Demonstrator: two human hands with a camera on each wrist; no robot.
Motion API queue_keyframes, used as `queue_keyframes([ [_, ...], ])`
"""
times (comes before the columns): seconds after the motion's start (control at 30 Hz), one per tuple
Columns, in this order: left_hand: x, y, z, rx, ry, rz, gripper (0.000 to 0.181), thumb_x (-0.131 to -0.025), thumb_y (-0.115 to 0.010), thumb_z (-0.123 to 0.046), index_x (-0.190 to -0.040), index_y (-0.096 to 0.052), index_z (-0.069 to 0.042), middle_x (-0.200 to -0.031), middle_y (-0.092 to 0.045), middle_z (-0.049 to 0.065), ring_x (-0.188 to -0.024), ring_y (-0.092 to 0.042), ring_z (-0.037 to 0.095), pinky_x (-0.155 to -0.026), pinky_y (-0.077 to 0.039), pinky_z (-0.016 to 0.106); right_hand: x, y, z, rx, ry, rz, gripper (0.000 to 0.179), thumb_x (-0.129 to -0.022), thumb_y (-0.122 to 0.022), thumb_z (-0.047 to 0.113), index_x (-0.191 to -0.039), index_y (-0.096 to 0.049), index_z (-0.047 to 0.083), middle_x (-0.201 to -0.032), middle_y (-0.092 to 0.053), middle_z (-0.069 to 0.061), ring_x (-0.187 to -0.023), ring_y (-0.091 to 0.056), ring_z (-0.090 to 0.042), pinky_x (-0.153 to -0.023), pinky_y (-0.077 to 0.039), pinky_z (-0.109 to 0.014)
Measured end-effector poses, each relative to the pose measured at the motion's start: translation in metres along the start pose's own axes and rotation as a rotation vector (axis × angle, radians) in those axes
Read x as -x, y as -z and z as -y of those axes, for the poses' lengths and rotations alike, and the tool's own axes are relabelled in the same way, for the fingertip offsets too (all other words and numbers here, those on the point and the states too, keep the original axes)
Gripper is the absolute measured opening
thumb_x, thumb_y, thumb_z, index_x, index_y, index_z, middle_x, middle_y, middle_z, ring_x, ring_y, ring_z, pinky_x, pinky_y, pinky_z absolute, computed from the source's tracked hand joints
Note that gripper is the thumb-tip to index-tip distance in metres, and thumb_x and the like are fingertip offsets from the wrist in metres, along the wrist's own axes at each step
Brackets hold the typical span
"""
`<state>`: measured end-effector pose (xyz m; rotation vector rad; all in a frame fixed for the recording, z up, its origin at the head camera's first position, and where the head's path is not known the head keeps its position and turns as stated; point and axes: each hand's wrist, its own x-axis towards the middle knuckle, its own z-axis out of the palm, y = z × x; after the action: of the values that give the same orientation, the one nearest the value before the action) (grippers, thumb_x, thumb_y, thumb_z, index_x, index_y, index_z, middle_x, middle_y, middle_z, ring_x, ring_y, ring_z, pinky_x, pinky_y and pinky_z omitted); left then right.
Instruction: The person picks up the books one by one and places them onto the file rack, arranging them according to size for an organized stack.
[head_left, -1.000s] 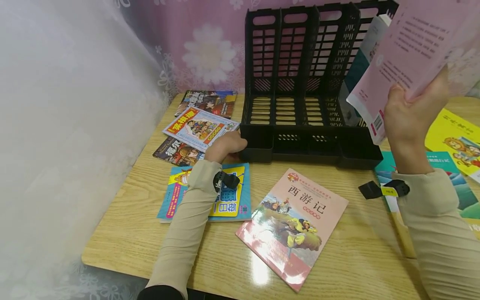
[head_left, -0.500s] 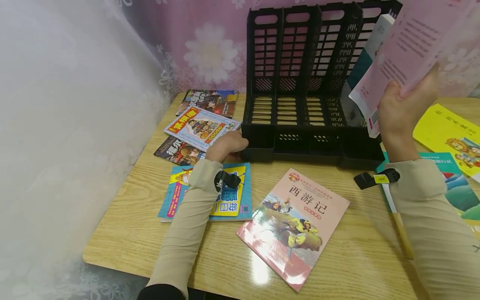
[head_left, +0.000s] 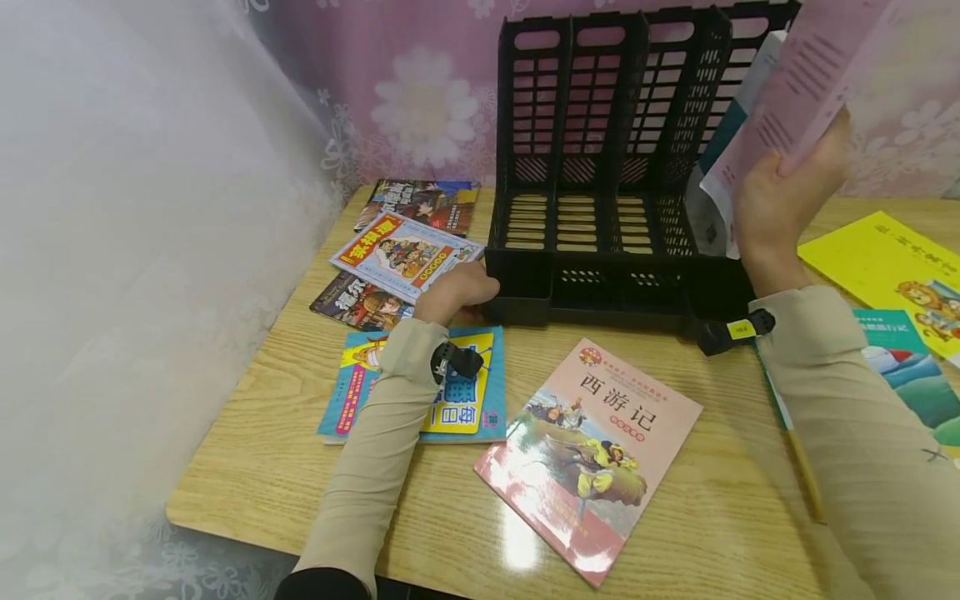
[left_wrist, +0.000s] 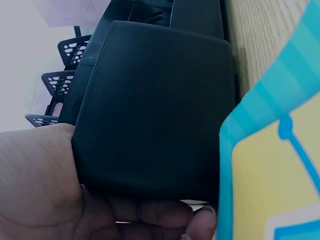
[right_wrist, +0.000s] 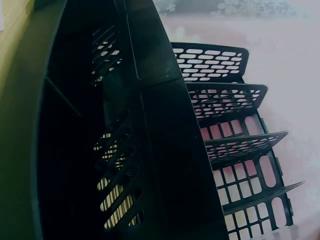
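A black desktop book rack [head_left: 615,315] with upright slotted dividers stands at the back of the table. My left hand [head_left: 457,292] grips its front left corner; in the left wrist view the fingers [left_wrist: 155,215] curl along the end of the front tray [left_wrist: 160,110]. My right hand [head_left: 795,192] holds a pink paperback book [head_left: 813,75] upright, thumb on its printed cover. The book overlaps the rack's rightmost section, beside a white and teal book [head_left: 723,133] standing there. Only the rack's tray and dividers [right_wrist: 240,147] fill the right wrist view; the held book is hidden there.
A pink picture book [head_left: 592,458] lies at front centre. Left of it is a blue book [head_left: 487,408] under my left forearm, with several comics [head_left: 408,254] behind. Yellow [head_left: 885,250] and teal [head_left: 892,333] books lie at right, partly under my right arm.
My right hand has moved left with the pink book, bringing it over the rack's rightmost section. The left hand has kept its grip on the rack corner.
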<state>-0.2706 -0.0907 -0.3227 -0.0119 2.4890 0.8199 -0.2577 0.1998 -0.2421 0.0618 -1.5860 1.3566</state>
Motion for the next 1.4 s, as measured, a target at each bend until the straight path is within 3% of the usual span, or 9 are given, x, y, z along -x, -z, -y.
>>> queue_keyframes([
  [0.17, 0.000, 0.000, -0.001, -0.007, -0.002, 0.011, 0.022, -0.098, -0.039, -0.017, -0.079, -0.046, -0.009, -0.071, -0.052, 0.007, -0.051, -0.045, 0.018, -0.056, -0.041, 0.031, -0.014, -0.010, -0.021, 0.094, -0.001, 0.023, 0.048, -0.090, -0.036, -0.015, -0.131, -0.051, 0.004, -0.128, -0.058, -0.003, -0.121, -0.052, -0.010, -0.106, -0.034, -0.023],
  [0.43, -0.001, -0.001, 0.001, -0.026, -0.024, 0.014, 0.029, -0.098, -0.039, -0.015, -0.069, -0.041, -0.011, -0.061, -0.046, 0.004, -0.046, -0.038, 0.017, -0.053, -0.036, 0.030, -0.025, -0.015, -0.044, 0.262, -0.184, 0.011, 0.053, -0.092, -0.040, -0.009, -0.139, -0.045, 0.014, -0.134, -0.051, -0.001, -0.123, -0.043, -0.007, -0.102, -0.026, -0.012],
  [0.57, 0.000, -0.002, 0.001, -0.022, -0.012, 0.001, 0.035, -0.097, -0.040, -0.015, -0.062, -0.039, -0.013, -0.057, -0.041, 0.003, -0.046, -0.036, 0.017, -0.051, -0.035, 0.030, -0.025, -0.016, -0.056, 0.252, -0.209, 0.011, 0.056, -0.089, -0.041, -0.011, -0.139, -0.046, 0.015, -0.135, -0.054, 0.000, -0.121, -0.045, -0.007, -0.103, -0.027, -0.014],
  [0.83, -0.001, -0.001, 0.001, -0.034, -0.006, -0.002, 0.035, -0.098, -0.040, -0.017, -0.063, -0.042, -0.012, -0.057, -0.040, 0.002, -0.046, -0.035, 0.017, -0.052, -0.035, 0.031, -0.025, -0.017, -0.078, 0.308, -0.254, 0.026, 0.054, -0.092, -0.044, -0.007, -0.141, -0.043, 0.017, -0.139, -0.050, 0.001, -0.125, -0.042, -0.004, -0.105, -0.024, -0.013],
  [0.97, -0.001, 0.001, 0.002, -0.036, 0.000, -0.007, 0.034, -0.097, -0.040, -0.017, -0.064, -0.042, -0.012, -0.057, -0.041, 0.002, -0.046, -0.035, 0.017, -0.052, -0.034, 0.031, -0.024, -0.018, -0.083, 0.352, -0.238, 0.062, 0.056, -0.090, -0.043, -0.008, -0.142, -0.041, 0.014, -0.140, -0.048, 0.000, -0.125, -0.041, -0.004, -0.105, -0.024, -0.013],
  [1.2, 0.000, 0.001, 0.004, -0.016, 0.004, -0.006, 0.035, -0.097, -0.040, -0.015, -0.061, -0.041, -0.013, -0.056, -0.038, 0.001, -0.045, -0.035, 0.017, -0.050, -0.034, 0.030, -0.023, -0.016, -0.082, 0.440, -0.287, 0.112, 0.051, -0.095, -0.044, 0.001, -0.143, -0.037, 0.015, -0.142, -0.044, -0.001, -0.128, -0.038, -0.007, -0.106, -0.022, -0.015],
  [1.4, 0.000, 0.001, 0.004, -0.025, 0.007, 0.000, 0.032, -0.097, -0.040, -0.017, -0.065, -0.043, -0.012, -0.058, -0.040, 0.002, -0.047, -0.037, 0.018, -0.052, -0.036, 0.031, -0.023, -0.013, -0.080, 0.441, -0.275, 0.091, 0.054, -0.092, -0.046, 0.002, -0.143, -0.036, 0.017, -0.141, -0.045, 0.002, -0.128, -0.038, -0.007, -0.106, -0.022, -0.015],
])
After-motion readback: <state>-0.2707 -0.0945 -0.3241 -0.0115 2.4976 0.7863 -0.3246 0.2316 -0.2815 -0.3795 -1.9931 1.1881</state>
